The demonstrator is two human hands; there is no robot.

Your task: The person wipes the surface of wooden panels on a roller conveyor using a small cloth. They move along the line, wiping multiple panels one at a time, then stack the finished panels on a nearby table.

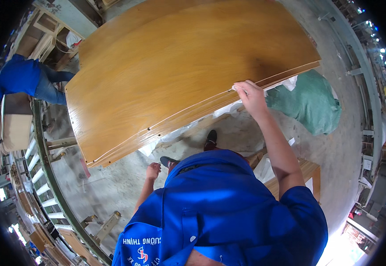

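Observation:
A stack of large, thin wooden panels (188, 53) with a glossy yellow-brown face lies in front of me, its near edges showing layered sheets. My right hand (250, 97) reaches to the near edge of the top panel, right of the middle. Its fingers are pinched on a small white piece (235, 88), pressed to that edge; whether it is cloth or paper I cannot make out. Close to my body, at lower left, my left hand (153, 170) hangs apart from the panels with its fingers curled in. Nothing shows in it.
A green sack (312, 104) sits right of the stack. White sheeting (170, 138) hangs under the panels. Wooden pieces (308, 177) stand by my right side. A green-framed roller conveyor (44, 188) runs along the left. Another person (22, 77) in blue bends beside a box there.

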